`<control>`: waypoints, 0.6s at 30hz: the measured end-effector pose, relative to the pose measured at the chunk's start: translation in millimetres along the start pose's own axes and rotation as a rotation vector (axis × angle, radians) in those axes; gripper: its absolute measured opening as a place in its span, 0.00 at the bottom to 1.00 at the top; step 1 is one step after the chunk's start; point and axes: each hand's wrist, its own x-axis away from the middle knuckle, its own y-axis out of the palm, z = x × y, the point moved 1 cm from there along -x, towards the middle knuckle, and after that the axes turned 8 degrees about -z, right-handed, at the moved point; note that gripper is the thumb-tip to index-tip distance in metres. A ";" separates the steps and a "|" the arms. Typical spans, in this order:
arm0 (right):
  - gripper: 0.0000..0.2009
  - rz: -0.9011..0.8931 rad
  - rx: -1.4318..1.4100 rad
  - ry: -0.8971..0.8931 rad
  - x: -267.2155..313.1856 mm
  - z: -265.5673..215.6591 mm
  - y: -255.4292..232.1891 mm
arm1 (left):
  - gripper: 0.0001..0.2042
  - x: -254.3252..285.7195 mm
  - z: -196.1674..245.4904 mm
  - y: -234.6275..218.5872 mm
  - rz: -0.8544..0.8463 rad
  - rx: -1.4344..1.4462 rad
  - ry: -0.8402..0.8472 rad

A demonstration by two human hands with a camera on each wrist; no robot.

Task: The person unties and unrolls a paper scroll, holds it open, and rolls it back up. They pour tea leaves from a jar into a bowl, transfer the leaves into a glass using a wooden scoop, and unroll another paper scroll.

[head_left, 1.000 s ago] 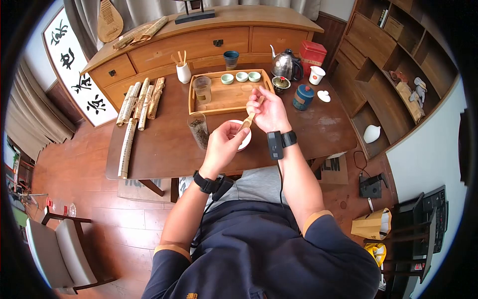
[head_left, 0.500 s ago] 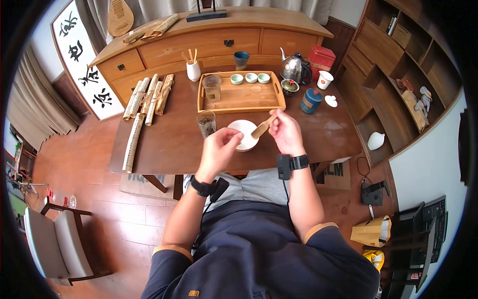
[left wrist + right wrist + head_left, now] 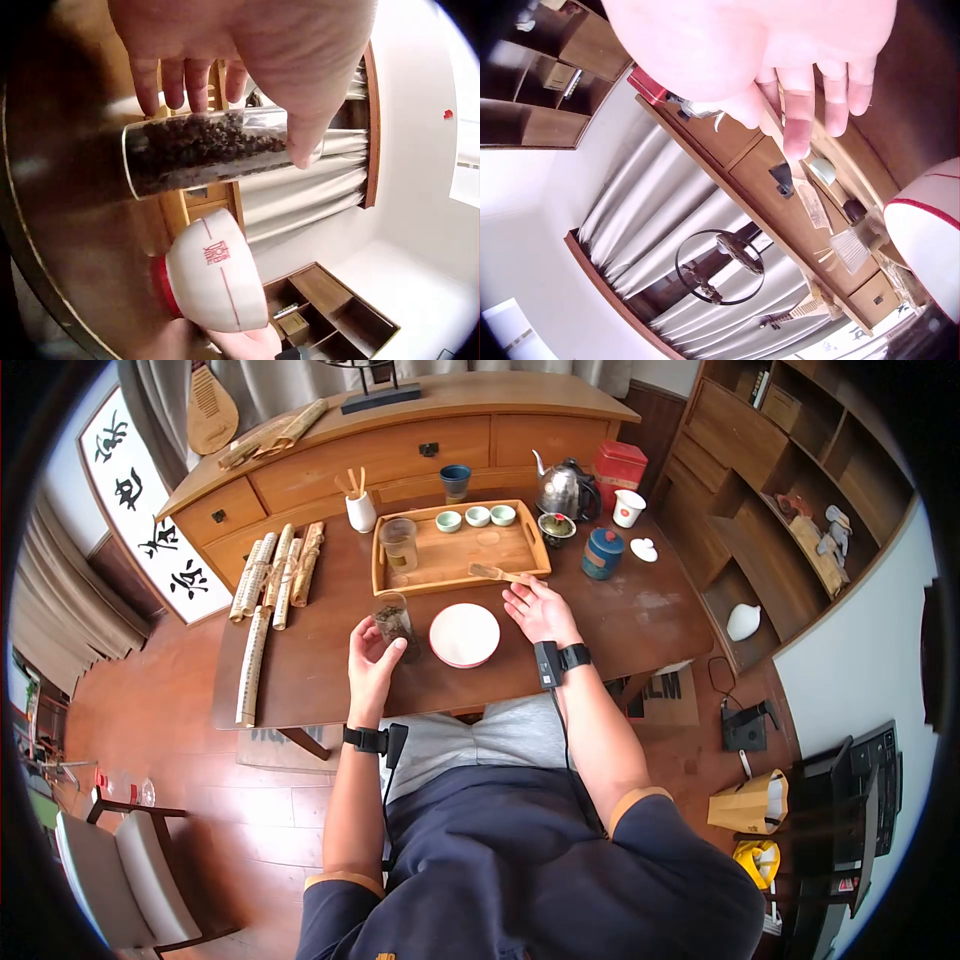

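Observation:
My left hand point(image 3: 371, 662) is at a clear glass of dark loose tea leaves point(image 3: 210, 146); the thumb lies across the near side by the rim and the fingers reach round the far side. My right hand point(image 3: 543, 612) pinches a wooden tea scoop point(image 3: 490, 572) between thumb and forefinger, palm turned up, the other fingers loosely extended. The scoop's blade points left, over the tray's front edge in the head view. Between the hands a white bowl point(image 3: 465, 635) with a red foot stands on the table.
Behind lies a wooden tray point(image 3: 450, 573) with an empty-looking glass point(image 3: 398, 545) and three small green cups point(image 3: 478, 516). To its right stand a kettle point(image 3: 566, 492), a lidded bowl point(image 3: 557, 528) and a blue canister point(image 3: 602, 554). Bamboo scrolls point(image 3: 278, 575) lie at the left.
The left hand has moved left from over the bowl to the glass of tea leaves. The right hand has turned palm up and swung the scoop away from the bowl towards the tray.

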 end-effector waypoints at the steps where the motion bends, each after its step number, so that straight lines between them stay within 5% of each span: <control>1: 0.08 0.010 -0.005 -0.003 -3.0 -1.1 -1.5 | 0.33 0.2 -4.1 0.9 -0.010 -0.030 -0.017; 18: 0.10 0.204 -0.012 -0.144 15.3 -44.2 -18.8 | 0.25 1.1 -9.6 17.3 0.075 -0.235 -0.041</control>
